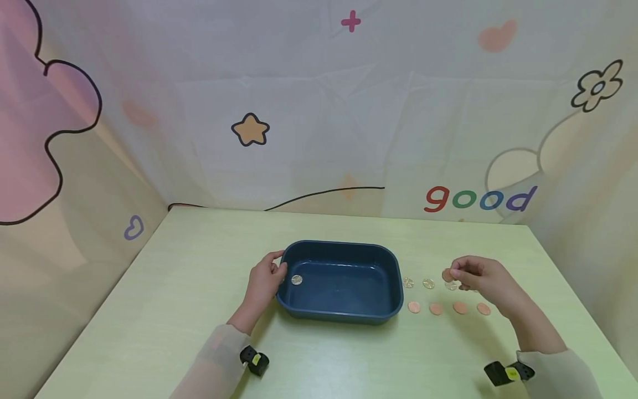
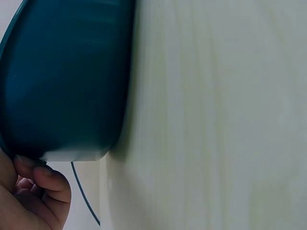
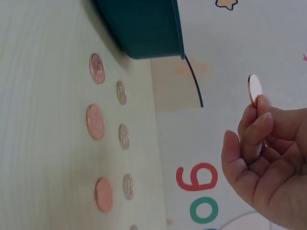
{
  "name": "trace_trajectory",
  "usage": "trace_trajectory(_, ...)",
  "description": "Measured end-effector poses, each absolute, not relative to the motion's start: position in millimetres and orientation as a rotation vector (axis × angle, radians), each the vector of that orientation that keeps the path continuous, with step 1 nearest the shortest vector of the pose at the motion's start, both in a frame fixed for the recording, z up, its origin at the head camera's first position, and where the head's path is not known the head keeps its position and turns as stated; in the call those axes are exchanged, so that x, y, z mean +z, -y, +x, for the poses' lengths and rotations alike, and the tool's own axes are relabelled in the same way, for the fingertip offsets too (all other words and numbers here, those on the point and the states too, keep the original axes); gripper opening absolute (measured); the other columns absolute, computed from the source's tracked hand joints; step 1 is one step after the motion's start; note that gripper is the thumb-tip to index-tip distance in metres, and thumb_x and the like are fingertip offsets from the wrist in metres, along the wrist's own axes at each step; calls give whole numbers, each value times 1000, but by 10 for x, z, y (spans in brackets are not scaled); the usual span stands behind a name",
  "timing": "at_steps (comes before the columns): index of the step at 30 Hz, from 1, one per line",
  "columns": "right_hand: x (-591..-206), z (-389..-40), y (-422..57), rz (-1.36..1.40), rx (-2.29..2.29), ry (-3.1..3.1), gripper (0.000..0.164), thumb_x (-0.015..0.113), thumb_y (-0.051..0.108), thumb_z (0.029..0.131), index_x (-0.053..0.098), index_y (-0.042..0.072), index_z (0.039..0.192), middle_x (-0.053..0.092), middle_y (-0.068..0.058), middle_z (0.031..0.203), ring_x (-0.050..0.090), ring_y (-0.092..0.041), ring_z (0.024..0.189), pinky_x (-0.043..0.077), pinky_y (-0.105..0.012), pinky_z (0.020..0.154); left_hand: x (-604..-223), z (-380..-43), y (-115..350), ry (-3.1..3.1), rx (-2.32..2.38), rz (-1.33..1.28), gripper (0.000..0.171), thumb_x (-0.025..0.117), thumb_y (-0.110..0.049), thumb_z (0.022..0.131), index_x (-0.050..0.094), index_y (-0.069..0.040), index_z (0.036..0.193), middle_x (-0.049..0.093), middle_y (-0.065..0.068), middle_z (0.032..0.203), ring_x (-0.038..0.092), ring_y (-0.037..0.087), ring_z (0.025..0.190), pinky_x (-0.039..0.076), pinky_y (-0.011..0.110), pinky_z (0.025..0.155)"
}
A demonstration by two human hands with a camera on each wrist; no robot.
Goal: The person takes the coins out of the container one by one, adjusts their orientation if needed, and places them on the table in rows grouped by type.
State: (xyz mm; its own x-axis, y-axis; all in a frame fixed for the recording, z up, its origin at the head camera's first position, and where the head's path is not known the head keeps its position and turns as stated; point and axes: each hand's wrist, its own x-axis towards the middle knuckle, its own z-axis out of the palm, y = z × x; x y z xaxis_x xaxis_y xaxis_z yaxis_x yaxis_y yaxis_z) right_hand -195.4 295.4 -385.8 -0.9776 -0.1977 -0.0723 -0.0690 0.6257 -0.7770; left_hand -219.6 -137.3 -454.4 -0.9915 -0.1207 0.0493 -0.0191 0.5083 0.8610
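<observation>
At the left end of a dark blue rectangular tub [image 1: 344,288], my left hand [image 1: 264,282] grips the rim between thumb and fingers. One pale gold coin [image 1: 296,280] lies inside, close to that end. My right hand [image 1: 490,280] is raised to the right of the tub and pinches a copper coin [image 3: 254,89] between thumb and fingertips. Below it on the table, a front row of several copper coins [image 1: 460,307] runs rightward from the tub. Behind them is a row of several pale gold coins [image 1: 428,284], partly covered by my right hand in the head view.
The pale green table [image 1: 199,293] extends around the tub and in front of both arms. A printed cloth [image 1: 319,138] hangs at its back edge and along both sides. Each wrist carries a small black camera [image 1: 508,373].
</observation>
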Motion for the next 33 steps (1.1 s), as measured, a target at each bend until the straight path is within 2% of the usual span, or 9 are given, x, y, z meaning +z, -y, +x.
trace_trajectory(3, -3891, -1934, -3040, -190, -1273, -2701, 23, 54, 13, 106, 62, -8, 111, 68, 10, 97, 59, 4, 82, 55, -19, 75, -4542, -2194, 1375, 2634, -1507, 118, 41, 59, -11, 99, 59, 3, 138, 36, -6, 61, 36, 9, 48, 30, 21, 47)
trace_trajectory(8, -3952, -1890, -3178, -117, -1252, -2710, 25, 54, 16, 106, 62, -8, 110, 66, 12, 95, 58, 3, 83, 55, -19, 75, -4537, -2193, 1375, 2635, -1502, 120, 41, 59, -11, 99, 59, 3, 138, 37, -5, 61, 36, 9, 48, 30, 21, 47)
trace_trajectory(14, -4063, -1847, -3377, -24, -1224, -2702, 30, 53, 19, 107, 62, -9, 113, 65, 22, 92, 58, 0, 84, 55, -17, 74, -4523, -2194, 1375, 2638, -1502, 125, 41, 59, -11, 100, 59, 3, 138, 37, -5, 62, 37, 10, 49, 30, 21, 48)
trace_trajectory(22, -4145, -1826, -3591, 58, -1166, -2707, 34, 52, 19, 107, 60, -13, 115, 61, 16, 90, 57, 0, 79, 55, -18, 71, -4504, -2183, 1373, 2646, -1499, 135, 41, 59, -11, 100, 59, 2, 139, 37, -5, 62, 37, 10, 51, 31, 21, 49)
trace_trajectory(30, -4176, -1837, -3744, 125, -1067, -2721, 36, 52, 20, 107, 58, -15, 112, 57, 4, 84, 51, -7, 70, 52, -21, 66, -4496, -2183, 1385, 2638, -1516, 136, 41, 59, -11, 100, 59, 2, 139, 38, -5, 62, 37, 10, 49, 31, 21, 48)
trace_trajectory(33, -4205, -1850, -3812, 133, -1061, -2703, 35, 51, 19, 108, 57, -16, 112, 56, 4, 82, 51, -8, 71, 52, -22, 66, -4491, -2188, 1389, 2640, -1516, 137, 41, 59, -11, 100, 59, 2, 139, 38, -5, 61, 37, 10, 50, 31, 21, 48)
